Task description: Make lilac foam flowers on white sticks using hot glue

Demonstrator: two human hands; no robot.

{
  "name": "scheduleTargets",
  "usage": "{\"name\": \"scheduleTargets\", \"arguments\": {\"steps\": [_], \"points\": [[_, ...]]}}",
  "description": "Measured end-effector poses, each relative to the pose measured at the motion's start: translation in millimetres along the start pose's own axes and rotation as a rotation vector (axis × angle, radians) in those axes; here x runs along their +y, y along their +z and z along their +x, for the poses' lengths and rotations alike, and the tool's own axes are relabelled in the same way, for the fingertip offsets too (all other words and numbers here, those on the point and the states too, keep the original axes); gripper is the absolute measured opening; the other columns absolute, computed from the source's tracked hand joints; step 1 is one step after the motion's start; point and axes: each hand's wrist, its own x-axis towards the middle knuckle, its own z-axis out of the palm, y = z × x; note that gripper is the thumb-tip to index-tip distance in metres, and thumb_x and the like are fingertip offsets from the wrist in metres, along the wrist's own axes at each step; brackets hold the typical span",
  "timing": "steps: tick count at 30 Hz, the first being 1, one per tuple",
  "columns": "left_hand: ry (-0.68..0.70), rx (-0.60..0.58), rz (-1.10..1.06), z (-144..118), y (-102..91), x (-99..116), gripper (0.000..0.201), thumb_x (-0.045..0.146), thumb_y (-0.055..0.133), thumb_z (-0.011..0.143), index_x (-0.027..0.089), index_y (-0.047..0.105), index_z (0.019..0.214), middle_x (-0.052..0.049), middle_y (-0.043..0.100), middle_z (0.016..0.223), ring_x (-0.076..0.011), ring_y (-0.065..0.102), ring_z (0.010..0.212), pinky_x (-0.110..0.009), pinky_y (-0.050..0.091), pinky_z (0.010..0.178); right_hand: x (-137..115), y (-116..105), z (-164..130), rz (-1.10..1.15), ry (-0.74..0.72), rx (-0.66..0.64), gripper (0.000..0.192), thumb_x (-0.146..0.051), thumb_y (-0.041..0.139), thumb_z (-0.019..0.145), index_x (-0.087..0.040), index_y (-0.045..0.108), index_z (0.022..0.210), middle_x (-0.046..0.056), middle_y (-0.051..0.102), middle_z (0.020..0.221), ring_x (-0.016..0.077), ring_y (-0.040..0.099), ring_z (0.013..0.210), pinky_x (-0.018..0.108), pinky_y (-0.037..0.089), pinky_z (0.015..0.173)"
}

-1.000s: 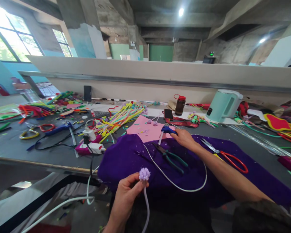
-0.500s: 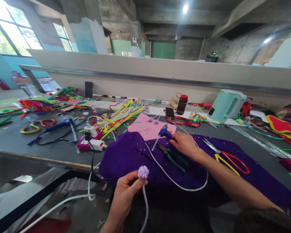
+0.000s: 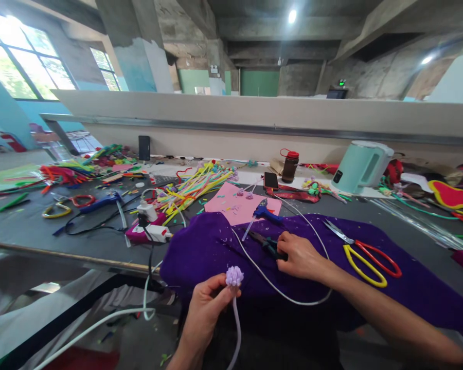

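Low in the middle, my left hand (image 3: 208,303) pinches a lilac craft flower (image 3: 235,276) just under its curly head. Its pale lilac stem (image 3: 237,329) hangs down out of the picture. My right hand (image 3: 299,256) is closed over the handles of a pair of dark green pliers (image 3: 265,242), which lie on purple cloth (image 3: 198,246); the fingers hide much of the handles. Just beyond the pliers rests a blue glue gun (image 3: 265,211) with a clear nozzle-side stick, partly on a pink sheet (image 3: 218,204). Scissors (image 3: 364,255) with red and yellow handles lie open to the right.
A white cord (image 3: 270,282) loops over the cloth. On the left are a power strip (image 3: 139,234), a second glue gun (image 3: 100,201) and more scissors (image 3: 57,209). Bundled pipe cleaners (image 3: 200,185), a phone (image 3: 270,180), a bottle (image 3: 290,167) and a kettle (image 3: 357,167) stand or lie farther back.
My right hand has let go of the blue glue gun, which now lies down, and has moved nearer to me onto the pliers. My left hand still holds the flower.
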Motion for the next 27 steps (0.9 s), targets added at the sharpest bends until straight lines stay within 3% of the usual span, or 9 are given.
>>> {"name": "scheduleTargets", "arguments": {"steps": [5,11,14,17,19,21,25,27], "points": [[0.014,0.018,-0.006,-0.8,-2.8,1.2,0.024,0.035,0.067,0.068,0.012,0.071,0.075,-0.003,0.061,0.057,-0.0081,0.040,0.047,-0.021,0.027,0.046,18.1,-14.7,2.6,0.195,0.014,-0.076,0.010,-0.021,0.051,0.070,-0.018,0.058,0.064,0.001,0.059,0.082,0.0141,0.055,0.071,0.023,0.040,0.065],[0.037,0.047,-0.031,-2.1,-0.6,6.9,0.021,0.033,0.068,0.068,0.013,0.071,0.072,-0.002,0.061,0.055,-0.0077,0.041,0.047,-0.020,0.028,0.046,28.1,-41.3,-25.4,0.566,0.029,-0.203,0.013,-0.022,0.051,0.069,-0.017,0.053,0.057,0.001,0.056,0.081,0.0137,0.052,0.068,0.023,0.040,0.060],[0.041,0.024,-0.036,-2.1,1.8,7.0,0.020,0.033,0.067,0.068,0.014,0.071,0.072,-0.002,0.062,0.055,-0.0079,0.042,0.047,-0.020,0.028,0.045,32.1,-53.5,-46.7,0.674,0.038,-0.170,0.015,-0.022,0.053,0.068,-0.017,0.050,0.054,0.003,0.057,0.084,0.0172,0.053,0.074,0.026,0.041,0.064],[0.040,0.035,-0.053,-1.6,3.9,7.5,0.022,0.034,0.067,0.068,0.013,0.071,0.072,-0.003,0.062,0.055,-0.0080,0.042,0.045,-0.020,0.028,0.044,34.3,-55.5,-74.6,0.809,0.090,-0.045,0.019,-0.032,0.057,0.068,-0.018,0.054,0.055,0.007,0.059,0.096,0.0248,0.053,0.087,0.033,0.041,0.070],[0.027,0.044,-0.087,-1.3,5.6,9.0,0.022,0.034,0.069,0.067,0.012,0.070,0.071,-0.003,0.063,0.056,-0.0079,0.042,0.045,-0.020,0.028,0.043,30.7,-46.6,-95.3,1.008,0.136,0.114,0.026,-0.045,0.055,0.069,-0.021,0.059,0.058,0.011,0.061,0.093,0.0313,0.052,0.095,0.039,0.042,0.075],[0.010,0.038,-0.131,-1.2,7.6,11.3,0.022,0.033,0.069,0.066,0.012,0.070,0.071,-0.004,0.064,0.057,-0.0081,0.043,0.046,-0.020,0.029,0.043,21.7,-29.3,-113.1,1.172,0.208,0.152,0.036,-0.058,0.053,0.067,-0.024,0.061,0.059,0.014,0.062,0.082,0.0325,0.057,0.083,0.040,0.044,0.066],[-0.001,0.015,-0.183,-3.3,10.3,15.5,0.021,0.032,0.070,0.065,0.012,0.069,0.070,-0.004,0.063,0.056,-0.0077,0.043,0.045,-0.019,0.029,0.042,-3.9,15.4,-125.0,1.386,0.149,-0.049,0.040,-0.063,0.057,0.060,-0.025,0.064,0.068,0.005,0.054,0.054,0.0228,0.054,0.050,0.041,0.045,0.060],[0.010,0.017,-0.173,-4.8,10.3,16.6,0.020,0.032,0.070,0.066,0.012,0.069,0.069,-0.005,0.063,0.056,-0.0079,0.044,0.046,-0.019,0.029,0.042,-14.7,32.0,-120.3,1.457,0.056,-0.051,0.044,-0.066,0.055,0.057,-0.026,0.065,0.075,0.002,0.048,0.047,0.0222,0.053,0.046,0.042,0.045,0.064]]}}
